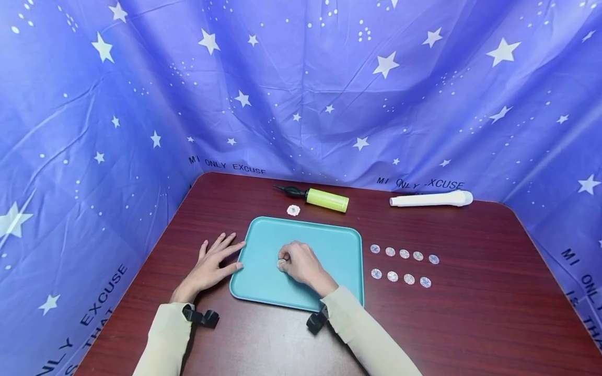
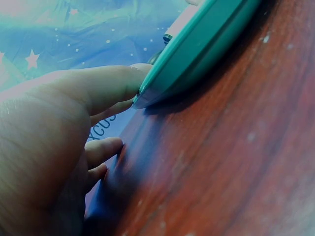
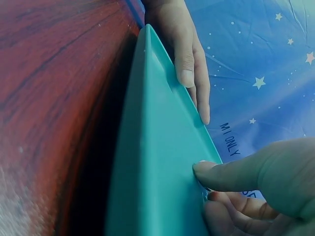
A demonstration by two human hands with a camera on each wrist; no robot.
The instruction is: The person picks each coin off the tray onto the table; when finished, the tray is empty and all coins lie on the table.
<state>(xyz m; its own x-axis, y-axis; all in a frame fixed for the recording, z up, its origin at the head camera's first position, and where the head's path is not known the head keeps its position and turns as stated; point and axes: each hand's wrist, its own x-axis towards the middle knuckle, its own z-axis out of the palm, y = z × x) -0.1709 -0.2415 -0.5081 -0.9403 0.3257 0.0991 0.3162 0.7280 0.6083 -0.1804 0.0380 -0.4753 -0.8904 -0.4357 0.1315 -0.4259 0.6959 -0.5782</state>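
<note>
A turquoise tray (image 1: 268, 292) lies on the dark red table. My left hand (image 1: 211, 266) has its fingers spread, with the index finger and thumb touching the tray's left rim; the left wrist view shows these fingers (image 2: 118, 83) against the rim. Over the middle of the tray, my right hand (image 1: 303, 263) pinches a small round patterned disc (image 1: 281, 262) between thumb and fingers. In the right wrist view the thumb (image 3: 226, 174) is close to the tray surface, and the fingers mostly hide the disc.
Right of the tray, several similar discs (image 1: 404, 254) lie in two rows. Behind it are a white scalloped-edge piece (image 1: 293, 210) and a yellow-green hand pump (image 1: 326, 200) with a black nozzle. A long white stick-like object (image 1: 430, 199) lies at the back right, before a blue star-patterned curtain (image 1: 301, 94).
</note>
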